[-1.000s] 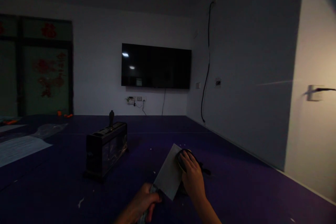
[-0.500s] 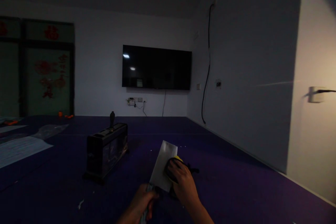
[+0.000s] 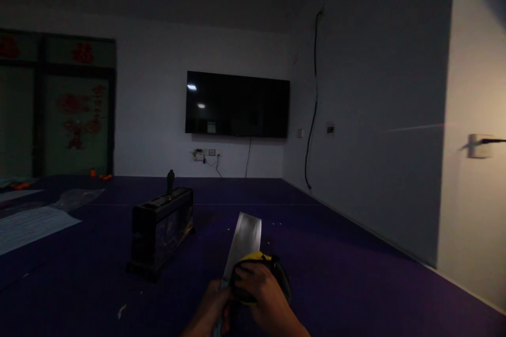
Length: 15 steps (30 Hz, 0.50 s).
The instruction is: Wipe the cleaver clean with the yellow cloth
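Observation:
My left hand (image 3: 211, 300) is wrapped round the handle of a cleaver (image 3: 247, 231), whose broad metal blade points up and away from me. My right hand (image 3: 259, 287) is closed over a rounded yellow-and-black tool (image 3: 256, 257). The tool lies over the lower part of the blade, near the handle, and hides that part; its exact kind is hard to make out in the dim light. To the left stands a black knife block (image 3: 162, 231) with one dark handle (image 3: 170, 181) sticking up from its top.
The dark purple surface (image 3: 336, 274) carries small white scraps (image 3: 122, 310). White sheets (image 3: 37, 226) and clear plastic (image 3: 77, 198) lie at the left. Small orange things (image 3: 93, 172) sit at the back. A wall with a television (image 3: 237, 105) stands behind, and a white door (image 3: 470, 210) at the right.
My right hand has moved the yellow-and-black tool down and left along the blade, from its middle toward the handle. The cleaver has shifted slightly left.

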Motion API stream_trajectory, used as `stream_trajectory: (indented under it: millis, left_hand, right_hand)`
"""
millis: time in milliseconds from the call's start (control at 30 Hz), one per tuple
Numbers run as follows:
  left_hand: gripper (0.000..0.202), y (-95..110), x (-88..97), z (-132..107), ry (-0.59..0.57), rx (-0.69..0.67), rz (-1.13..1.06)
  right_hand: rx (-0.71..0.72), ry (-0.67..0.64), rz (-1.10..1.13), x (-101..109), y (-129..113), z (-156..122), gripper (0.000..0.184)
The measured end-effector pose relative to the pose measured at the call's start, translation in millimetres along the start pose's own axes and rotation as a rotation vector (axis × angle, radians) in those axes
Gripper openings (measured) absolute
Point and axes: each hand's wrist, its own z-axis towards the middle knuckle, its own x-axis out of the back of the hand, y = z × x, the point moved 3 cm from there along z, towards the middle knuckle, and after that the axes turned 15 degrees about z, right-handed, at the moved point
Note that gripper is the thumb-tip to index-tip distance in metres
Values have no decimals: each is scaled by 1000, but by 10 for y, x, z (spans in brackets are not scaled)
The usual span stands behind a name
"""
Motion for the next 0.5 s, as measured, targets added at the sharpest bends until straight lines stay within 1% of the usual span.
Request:
stream_trajectory:
  millis: [100, 233, 400, 500]
  left_hand:
    - [48, -4, -6, -1, 18, -11, 7]
    - [40, 7, 2, -69, 34, -59, 1]
    - [26, 54, 11, -131, -19, -26, 3]
    - [19, 75, 0, -146, -31, 0, 15]
  right_hand:
    - [-15, -22, 2, -13, -19, 15, 54]
    - [-42, -34, -21, -10, -14, 15, 60]
    - [-73, 51, -39, 10, 84, -6, 62]
    - [-102, 109, -67, 47, 164, -14, 67]
